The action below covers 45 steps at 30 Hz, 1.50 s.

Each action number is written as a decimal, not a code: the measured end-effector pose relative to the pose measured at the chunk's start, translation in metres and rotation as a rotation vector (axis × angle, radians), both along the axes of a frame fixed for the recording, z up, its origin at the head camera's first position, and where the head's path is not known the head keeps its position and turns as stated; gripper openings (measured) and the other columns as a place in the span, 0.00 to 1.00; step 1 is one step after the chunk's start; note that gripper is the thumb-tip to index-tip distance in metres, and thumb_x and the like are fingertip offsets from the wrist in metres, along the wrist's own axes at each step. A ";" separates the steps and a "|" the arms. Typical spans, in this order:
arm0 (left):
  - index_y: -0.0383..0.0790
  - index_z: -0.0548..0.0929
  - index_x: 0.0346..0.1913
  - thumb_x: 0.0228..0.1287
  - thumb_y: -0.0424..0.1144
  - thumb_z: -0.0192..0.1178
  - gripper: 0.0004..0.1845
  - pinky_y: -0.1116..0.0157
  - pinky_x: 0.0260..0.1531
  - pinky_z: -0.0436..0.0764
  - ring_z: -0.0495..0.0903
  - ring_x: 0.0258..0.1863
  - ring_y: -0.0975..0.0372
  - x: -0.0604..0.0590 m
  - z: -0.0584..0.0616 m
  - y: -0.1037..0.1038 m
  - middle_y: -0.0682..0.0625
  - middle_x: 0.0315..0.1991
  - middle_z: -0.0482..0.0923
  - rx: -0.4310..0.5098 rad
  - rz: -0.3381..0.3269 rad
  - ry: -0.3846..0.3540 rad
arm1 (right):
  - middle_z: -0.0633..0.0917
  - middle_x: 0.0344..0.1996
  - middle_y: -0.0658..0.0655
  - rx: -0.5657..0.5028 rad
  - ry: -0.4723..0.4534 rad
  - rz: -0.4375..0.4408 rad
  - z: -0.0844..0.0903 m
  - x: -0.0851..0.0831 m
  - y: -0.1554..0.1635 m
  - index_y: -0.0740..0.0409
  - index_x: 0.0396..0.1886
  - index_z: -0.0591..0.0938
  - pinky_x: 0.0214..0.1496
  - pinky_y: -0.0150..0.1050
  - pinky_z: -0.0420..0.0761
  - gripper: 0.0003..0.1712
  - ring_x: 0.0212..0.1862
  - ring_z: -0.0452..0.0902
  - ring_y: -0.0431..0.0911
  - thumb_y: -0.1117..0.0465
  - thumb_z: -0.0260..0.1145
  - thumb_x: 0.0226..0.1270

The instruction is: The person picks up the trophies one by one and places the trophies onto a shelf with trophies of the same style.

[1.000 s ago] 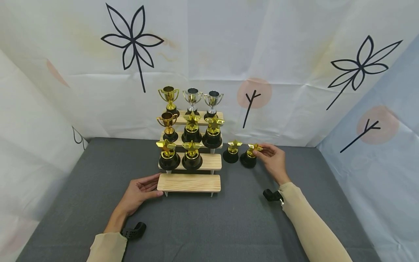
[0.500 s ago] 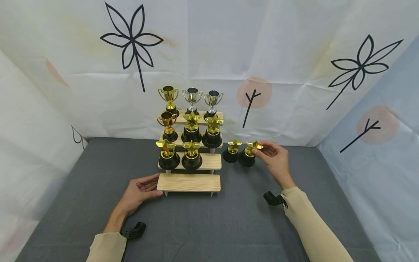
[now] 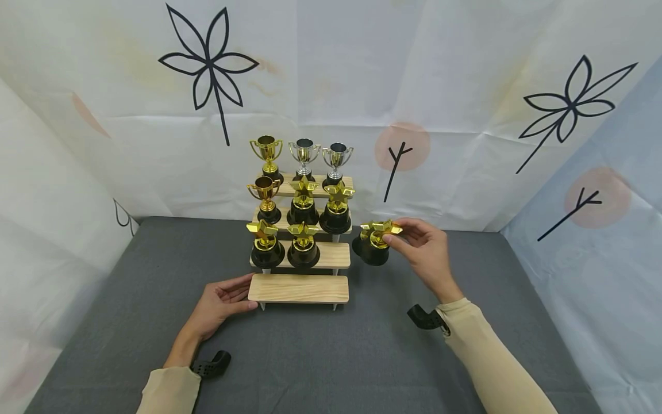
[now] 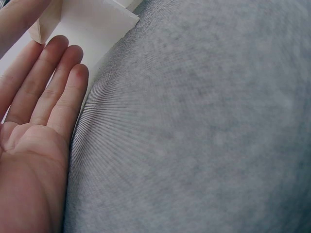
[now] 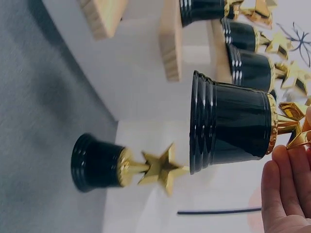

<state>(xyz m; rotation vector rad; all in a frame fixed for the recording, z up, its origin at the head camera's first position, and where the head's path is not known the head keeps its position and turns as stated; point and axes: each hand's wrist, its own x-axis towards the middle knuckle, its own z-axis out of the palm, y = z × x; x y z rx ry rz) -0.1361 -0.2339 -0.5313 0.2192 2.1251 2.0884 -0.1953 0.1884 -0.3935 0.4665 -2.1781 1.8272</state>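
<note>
A: Start close in. What is the left hand doing?

B: It lies palm up on the grey table near the front edge, fingers straight and close together, their tips touching the left end of the bottom wooden step. It grips nothing.

A: And the right hand?

B: Farther back, right of the stepped stand. The forearm reaches in from the front right corner with the wrist bent a little, and thumb and fingertips pinch the gold star of the star trophy. From the right wrist view its black base hangs clear of the table, so it is lifted, just beside the right end of the second step.

A: How would it handle?

B: I'd judge it light, hollow plastic, stiff, with a glossy finish that could slip. The star points give a fair pinch, but the neck below looks thin; the ribbed base seems the safer hold.

A: Anything behind it?

B: A second star trophy stands on the table just beyond, mostly hidden from the head view. On the steps stand two star trophies, then a gold cup with two stars, and three cups on the top step toward the back edge.
</note>
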 end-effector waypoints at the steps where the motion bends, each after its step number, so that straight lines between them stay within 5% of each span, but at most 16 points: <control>1: 0.22 0.68 0.71 0.54 0.25 0.75 0.41 0.68 0.61 0.79 0.78 0.58 0.70 0.000 0.000 0.000 0.26 0.68 0.67 0.000 0.000 0.000 | 0.85 0.48 0.62 -0.002 0.000 0.007 0.001 0.001 -0.002 0.75 0.50 0.83 0.60 0.37 0.84 0.19 0.51 0.84 0.43 0.76 0.75 0.58; 15: 0.22 0.68 0.71 0.54 0.26 0.75 0.41 0.68 0.61 0.79 0.79 0.58 0.69 0.000 0.000 0.000 0.27 0.67 0.68 -0.008 0.004 -0.001 | 0.84 0.50 0.67 0.013 -0.008 0.109 0.005 0.003 -0.032 0.73 0.50 0.83 0.62 0.38 0.83 0.18 0.51 0.83 0.43 0.76 0.74 0.59; 45: 0.23 0.68 0.71 0.55 0.26 0.75 0.41 0.67 0.60 0.80 0.78 0.59 0.69 -0.001 -0.001 -0.001 0.27 0.68 0.68 -0.013 -0.007 0.004 | 0.86 0.46 0.62 0.053 -0.059 0.128 -0.003 -0.004 -0.061 0.67 0.50 0.85 0.61 0.39 0.84 0.18 0.50 0.84 0.47 0.69 0.77 0.60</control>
